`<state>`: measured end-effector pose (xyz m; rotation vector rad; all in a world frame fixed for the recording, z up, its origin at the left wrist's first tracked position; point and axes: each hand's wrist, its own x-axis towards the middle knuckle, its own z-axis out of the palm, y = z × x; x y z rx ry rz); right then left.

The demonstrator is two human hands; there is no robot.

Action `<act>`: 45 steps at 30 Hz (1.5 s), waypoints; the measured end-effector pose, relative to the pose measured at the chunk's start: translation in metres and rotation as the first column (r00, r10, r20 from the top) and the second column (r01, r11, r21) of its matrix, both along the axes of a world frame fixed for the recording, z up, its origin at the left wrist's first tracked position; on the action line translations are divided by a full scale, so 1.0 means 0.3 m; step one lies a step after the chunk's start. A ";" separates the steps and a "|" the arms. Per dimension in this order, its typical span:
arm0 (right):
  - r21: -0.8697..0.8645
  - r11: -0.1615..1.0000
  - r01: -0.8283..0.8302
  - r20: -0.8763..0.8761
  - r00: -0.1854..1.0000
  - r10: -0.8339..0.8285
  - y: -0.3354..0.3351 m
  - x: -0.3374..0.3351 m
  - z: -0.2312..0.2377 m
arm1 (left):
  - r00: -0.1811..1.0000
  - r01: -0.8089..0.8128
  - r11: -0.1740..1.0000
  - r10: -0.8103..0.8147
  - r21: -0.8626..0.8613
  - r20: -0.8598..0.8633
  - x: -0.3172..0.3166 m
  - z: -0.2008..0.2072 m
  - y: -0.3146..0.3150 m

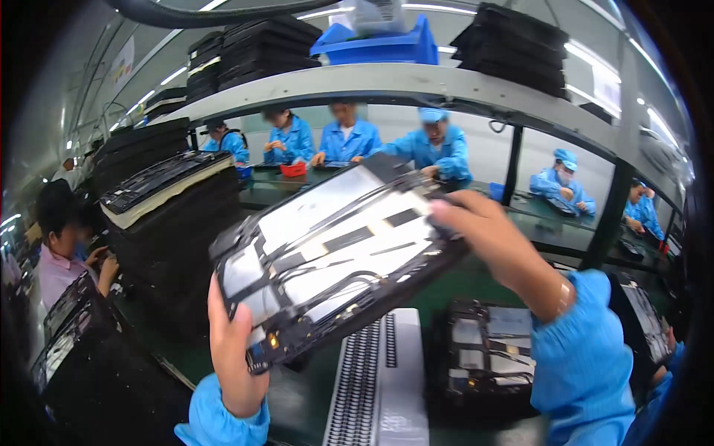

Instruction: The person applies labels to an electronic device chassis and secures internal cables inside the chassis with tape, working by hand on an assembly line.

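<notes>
I have an open rectangular electronic unit with a black frame, silvery-white panels and black cables (353, 236) gripped between both hands, raised above the bench (301, 407) and tilted, its right end higher than its left. My left hand (236, 346) grasps the lower left corner, thumb over the near edge. My right hand (494, 236) grasps the far right end, thumb and fingers closed on the frame. Light blue gathered sleeves (584, 349) cover both my forearms.

Under the unit, on the bench, lies a flat white board with rows of small black parts (401, 386). Just right of it sits a second black-framed unit with pale panels (487, 349), and farther right a third unit of the same kind (643, 316), close to another person's blue sleeve.

On my left rises a tall black stack (175, 279), topped by another dark unit on cream-coloured padding (163, 182). Beyond it sits a person in a pink top (63, 279).

Overhead, a pale grey shelf (416, 76) carries piles of black trays (509, 50) and a blue plastic bin (375, 50). Behind it, co-workers in blue jackets (290, 139) sit near a small red bin (294, 170).
</notes>
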<state>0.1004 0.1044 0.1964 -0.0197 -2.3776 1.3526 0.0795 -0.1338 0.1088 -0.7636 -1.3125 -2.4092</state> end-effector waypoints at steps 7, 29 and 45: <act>0.205 0.972 -0.117 0.259 0.964 0.062 -0.156 -0.562 -0.355 | 0.888 -0.344 0.886 0.414 -0.310 0.198 -0.198 -0.379 -0.144; 0.678 0.735 0.013 -0.161 0.978 0.132 -0.187 -0.637 -0.699 | 0.736 -0.657 -0.139 -0.328 -0.741 -0.592 -0.301 -0.351 -0.017; 0.414 0.909 0.041 0.454 0.856 -0.246 0.008 -0.973 -0.580 | 0.982 -0.171 0.017 0.089 -0.985 -0.169 -1.162 -0.237 0.094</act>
